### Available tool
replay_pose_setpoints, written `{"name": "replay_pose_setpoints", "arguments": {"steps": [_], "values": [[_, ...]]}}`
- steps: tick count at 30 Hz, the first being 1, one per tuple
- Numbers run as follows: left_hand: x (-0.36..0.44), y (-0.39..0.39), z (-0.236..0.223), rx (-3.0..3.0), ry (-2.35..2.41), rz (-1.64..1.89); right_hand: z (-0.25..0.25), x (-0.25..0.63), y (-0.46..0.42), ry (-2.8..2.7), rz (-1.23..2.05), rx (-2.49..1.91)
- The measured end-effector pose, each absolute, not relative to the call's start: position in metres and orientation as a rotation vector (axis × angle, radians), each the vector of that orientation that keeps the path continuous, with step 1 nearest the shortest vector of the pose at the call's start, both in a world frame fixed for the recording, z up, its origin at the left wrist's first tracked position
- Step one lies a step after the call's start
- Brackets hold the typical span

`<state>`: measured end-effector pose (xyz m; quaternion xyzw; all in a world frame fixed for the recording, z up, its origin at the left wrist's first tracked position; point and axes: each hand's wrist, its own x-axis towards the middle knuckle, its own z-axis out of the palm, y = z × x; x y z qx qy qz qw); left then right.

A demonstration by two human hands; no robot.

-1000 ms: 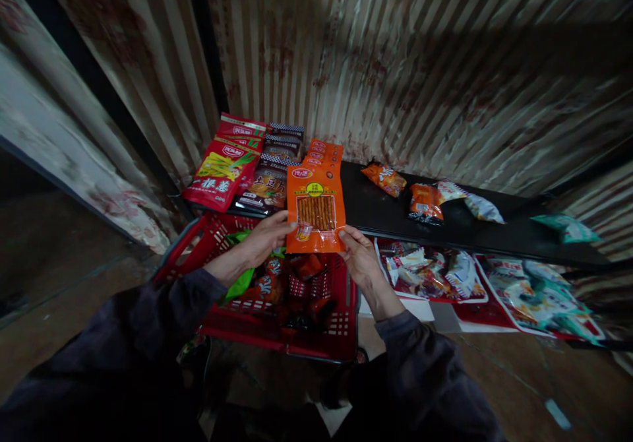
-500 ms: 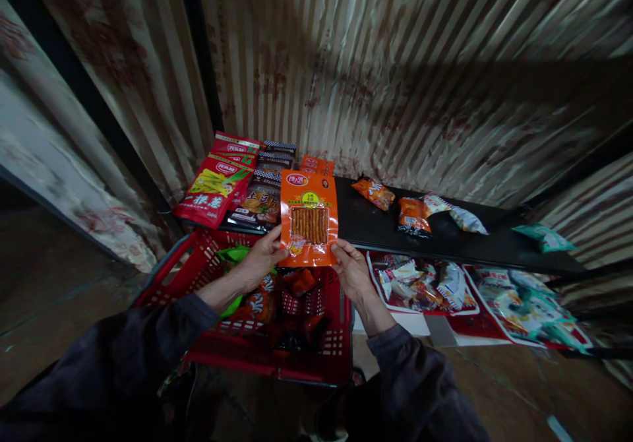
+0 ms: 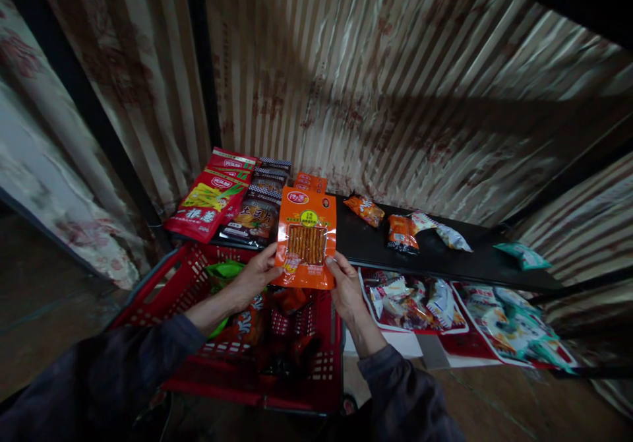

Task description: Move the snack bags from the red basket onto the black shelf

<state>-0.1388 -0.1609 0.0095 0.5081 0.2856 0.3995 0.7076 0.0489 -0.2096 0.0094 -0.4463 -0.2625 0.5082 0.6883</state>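
Both hands hold one flat orange snack packet (image 3: 306, 237) with a clear window that shows brown sticks. My left hand (image 3: 254, 276) pinches its lower left corner and my right hand (image 3: 344, 285) pinches its lower right corner. The packet is upright above the red plastic shopping basket (image 3: 198, 267), which holds several snack packs. Just behind it, a stack of the same orange packets (image 3: 310, 182) lies on the black shelf (image 3: 445, 257).
Red snack bags (image 3: 208, 198) and dark packets (image 3: 260, 208) lie at the shelf's left end. Small wrapped snacks (image 3: 403, 227) and a green pack (image 3: 524, 255) lie further right. A lower tier holds red trays of mixed snacks (image 3: 415, 297). Corrugated metal wall behind.
The view has tilted upward, so shelf, basket and hands sit lower in the picture. Both hands keep hold of the orange packet over the basket, much as before.
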Motion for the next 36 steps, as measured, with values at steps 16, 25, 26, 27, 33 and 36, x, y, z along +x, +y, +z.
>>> {"name": "replay_pose_setpoints", "arguments": {"steps": [16, 25, 26, 27, 33, 36], "values": [[-0.122, -0.177, 0.022, 1.215, 0.637, 1.049, 0.026, 0.050, -0.238, -0.962, 0.859, -1.158], [-0.129, -0.172, 0.015, 1.539, 0.815, 1.044, 0.038, 0.041, -0.246, -1.243, 0.663, -1.245], [-0.130, -0.172, 0.016, 1.544, 0.840, 1.041, 0.039, 0.039, -0.247, -1.297, 0.628, -1.241], [-0.131, -0.174, 0.018, 1.528, 0.857, 1.035, 0.039, 0.038, -0.248, -1.339, 0.587, -1.236], [-0.131, -0.186, 0.034, 1.290, 0.648, 0.943, 0.029, 0.028, -0.251, -1.509, 0.317, -1.177], [-0.128, -0.192, 0.038, 1.215, 0.559, 0.956, 0.022, 0.022, -0.251, -1.615, 0.217, -1.121]]}}
